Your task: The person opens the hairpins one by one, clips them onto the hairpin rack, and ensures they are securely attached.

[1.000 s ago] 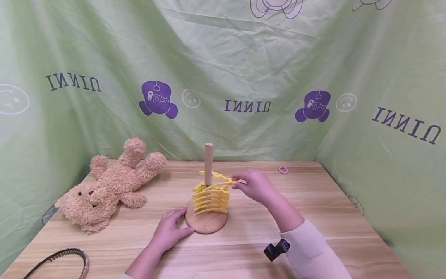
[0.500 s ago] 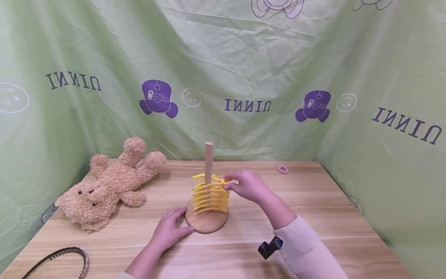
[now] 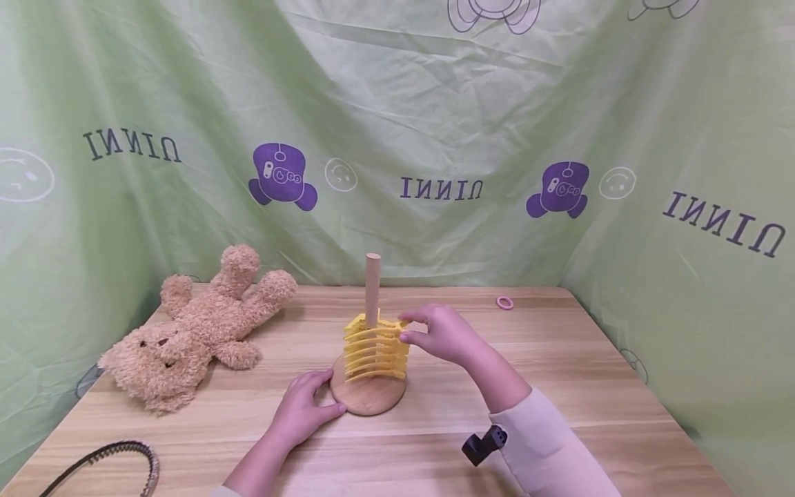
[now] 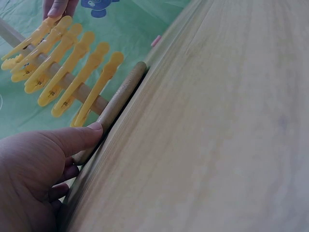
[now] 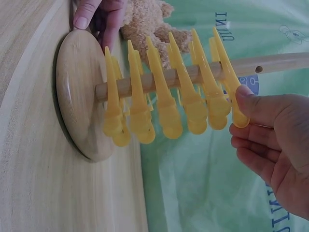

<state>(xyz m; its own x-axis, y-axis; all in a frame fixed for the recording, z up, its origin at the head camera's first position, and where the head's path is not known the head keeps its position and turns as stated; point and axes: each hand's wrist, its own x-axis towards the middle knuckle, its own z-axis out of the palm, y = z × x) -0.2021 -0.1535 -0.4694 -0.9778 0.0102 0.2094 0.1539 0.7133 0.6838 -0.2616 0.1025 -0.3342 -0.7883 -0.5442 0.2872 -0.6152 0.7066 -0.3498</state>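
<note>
An upright wooden pole rises from a round wooden base. Several yellow hair clips are stacked along it, their long jaws on either side of the pole. My right hand pinches the handle end of the topmost yellow hair clip between thumb and fingers; the clip's jaws sit around the pole, in line with those below. My left hand holds the base by its near left rim. In the left wrist view, the thumb lies on that rim with the other fingers curled beside it.
A fluffy teddy bear lies on the table's left side. A dark toothed headband is at the front left. A small pink ring lies at the back right. Green printed cloth hangs around the wooden table.
My right hand has moved left and slightly down with the top clip. The clip's spread jaws have come together around the pole. The left hand has stayed on the base.
</note>
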